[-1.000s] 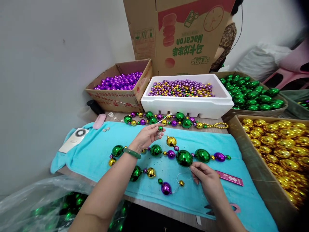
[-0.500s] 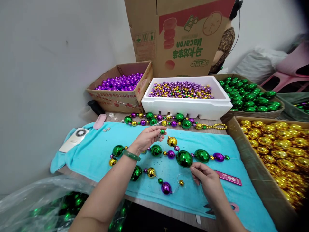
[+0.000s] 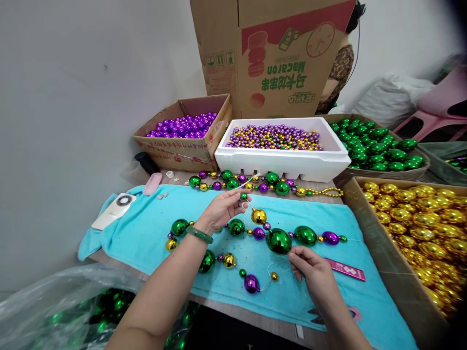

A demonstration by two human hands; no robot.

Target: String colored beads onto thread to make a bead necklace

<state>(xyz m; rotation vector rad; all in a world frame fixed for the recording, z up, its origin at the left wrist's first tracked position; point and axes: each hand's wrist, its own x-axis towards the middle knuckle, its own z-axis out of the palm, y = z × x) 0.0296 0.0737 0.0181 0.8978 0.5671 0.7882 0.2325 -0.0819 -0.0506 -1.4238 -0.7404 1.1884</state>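
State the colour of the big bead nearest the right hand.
The big bead is green; head view.

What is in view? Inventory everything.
Cloth towel: 1, turquoise, centre.
Shiny bead strands: unclear count, green, gold, purple, on towel.
Bead garland: 2 rows, same colours, behind towel.
Cardboard bead boxes: 3, brown, left and right.
Foam bead box: 1, white, back centre.
Printed carton: 1, brown, rear.
Phone-like slab: 1, white, left.
Rounded case: 1, pink, left.
Cylinder: 1, black, left.
Flat strip: 1, magenta, right.
Scissors: 1, pink-handled, lower right.
Plastic bag: 1, clear, lower left.
Chair: 1, pink, right.
Sack: 1, white, back right.
Co-worker: 1, brown-patterned top, rear.
Left hand: 1, at small green bead.
Right hand: 1, at large green bead.
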